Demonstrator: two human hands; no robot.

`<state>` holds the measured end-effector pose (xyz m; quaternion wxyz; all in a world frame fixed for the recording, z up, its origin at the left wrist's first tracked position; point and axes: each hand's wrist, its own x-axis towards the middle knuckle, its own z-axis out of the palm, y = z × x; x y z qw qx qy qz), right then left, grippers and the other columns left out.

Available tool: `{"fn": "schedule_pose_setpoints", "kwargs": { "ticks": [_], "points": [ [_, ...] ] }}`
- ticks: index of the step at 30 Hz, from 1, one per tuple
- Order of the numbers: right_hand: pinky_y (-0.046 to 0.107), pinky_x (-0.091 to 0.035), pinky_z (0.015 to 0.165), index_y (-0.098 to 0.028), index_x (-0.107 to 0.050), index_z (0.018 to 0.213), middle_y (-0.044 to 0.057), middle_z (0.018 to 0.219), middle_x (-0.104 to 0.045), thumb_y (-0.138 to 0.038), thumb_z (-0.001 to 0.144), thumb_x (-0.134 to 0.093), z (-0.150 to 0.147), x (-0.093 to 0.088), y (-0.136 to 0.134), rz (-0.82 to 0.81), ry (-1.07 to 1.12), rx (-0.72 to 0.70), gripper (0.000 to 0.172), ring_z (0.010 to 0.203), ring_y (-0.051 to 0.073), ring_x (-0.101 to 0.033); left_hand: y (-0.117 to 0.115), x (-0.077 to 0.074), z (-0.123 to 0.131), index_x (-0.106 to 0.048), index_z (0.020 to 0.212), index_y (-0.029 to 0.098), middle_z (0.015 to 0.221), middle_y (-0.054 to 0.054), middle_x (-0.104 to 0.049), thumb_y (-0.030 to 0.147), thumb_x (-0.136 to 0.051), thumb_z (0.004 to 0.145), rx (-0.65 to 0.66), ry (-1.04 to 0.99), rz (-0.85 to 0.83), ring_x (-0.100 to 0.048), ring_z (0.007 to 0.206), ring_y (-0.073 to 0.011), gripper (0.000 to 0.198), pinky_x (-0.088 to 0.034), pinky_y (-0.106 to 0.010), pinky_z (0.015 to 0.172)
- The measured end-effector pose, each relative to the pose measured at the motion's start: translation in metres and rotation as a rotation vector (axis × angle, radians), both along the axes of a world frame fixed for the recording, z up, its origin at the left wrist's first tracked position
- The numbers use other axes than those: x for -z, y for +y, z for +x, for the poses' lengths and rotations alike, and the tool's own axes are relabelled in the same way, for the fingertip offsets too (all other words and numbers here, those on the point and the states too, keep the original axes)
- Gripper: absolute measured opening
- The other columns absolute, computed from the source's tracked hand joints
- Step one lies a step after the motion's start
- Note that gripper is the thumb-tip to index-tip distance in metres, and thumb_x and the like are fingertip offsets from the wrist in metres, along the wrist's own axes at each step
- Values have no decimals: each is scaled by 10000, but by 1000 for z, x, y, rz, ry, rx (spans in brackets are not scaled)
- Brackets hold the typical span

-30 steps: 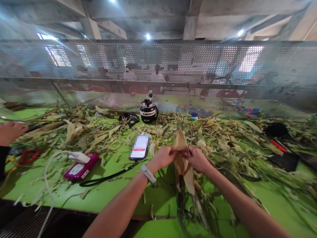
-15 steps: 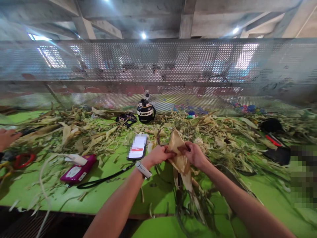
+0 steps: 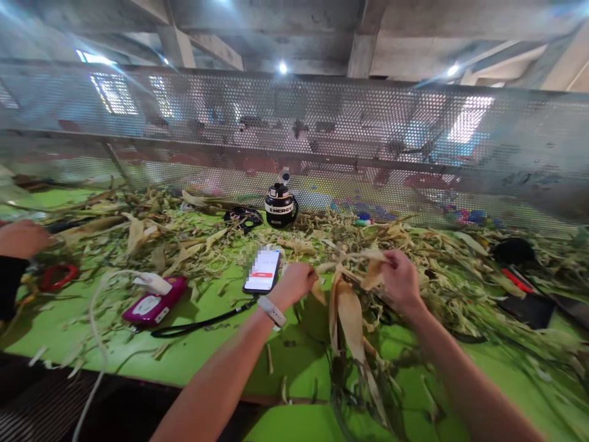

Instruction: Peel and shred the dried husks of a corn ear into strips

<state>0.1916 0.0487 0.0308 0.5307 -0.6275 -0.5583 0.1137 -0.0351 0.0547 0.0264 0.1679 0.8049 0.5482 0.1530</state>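
A dried corn husk strip (image 3: 361,255) stretches between my two hands, narrow and bunched at its middle. My left hand (image 3: 297,283), with a pale watch band (image 3: 272,311) at the wrist, pinches its left end. My right hand (image 3: 401,277) is closed on the other end, farther right and slightly higher. Below the bunched point hang broad tan husk leaves (image 3: 350,310), reaching down to dark stringy strands (image 3: 343,393) at the table's front edge. How the strip and the leaves are joined is too fine to make out.
Husk scraps (image 3: 197,245) litter the green table (image 3: 216,356). Left of my hands lie a phone (image 3: 263,270), a black strap (image 3: 202,322) and a purple power socket (image 3: 154,302) with a white cable. A black jug (image 3: 280,205) stands behind. Another person's hand (image 3: 23,238) is at far left.
My hands have moved apart, the right one going right and up. The husk, a broad flat piece between my fingers before, is now drawn out into a narrow strip. The view has shifted slightly.
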Motion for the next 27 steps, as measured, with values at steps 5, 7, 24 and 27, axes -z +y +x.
{"fn": "schedule_pose_setpoints", "kwargs": {
  "ticks": [5, 7, 24, 27],
  "points": [
    [224, -316, 417, -199, -498, 615, -51, 488, -460, -370, 543, -593, 56, -22, 13, 26, 458, 188, 208, 435, 97, -397, 15, 1, -18, -644, 743, 130, 781, -128, -675, 215, -395, 855, -174, 7, 71, -624, 788, -220, 286, -410, -288, 679],
    [215, -305, 391, -195, -509, 619, -61, 476, -461, -376, 498, -638, 63, -26, 12, 12, 604, 196, 253, 410, 83, -382, 20, 2, -22, -638, 755, 123, 797, -133, -677, 245, -429, 851, -277, -116, 41, -629, 807, -226, 260, -426, -291, 685],
    [234, -374, 564, -184, -571, 685, 5, 645, -594, -465, 828, -484, -36, -7, -30, -264, -333, -558, 327, 596, 123, -510, -7, 9, 14, -620, 865, 120, 738, -8, -654, 323, -834, 494, 234, -1014, -673, -589, 631, -107, 473, -467, -231, 619],
    [232, -369, 550, -178, -532, 640, -7, 609, -559, -417, 810, -510, -42, 2, -28, -305, -173, -576, 294, 578, 116, -484, -7, 11, 14, -624, 801, 115, 688, -3, -640, 342, -821, 517, 220, -1007, -679, -579, 619, -99, 413, -459, -232, 624]
  ]
}}
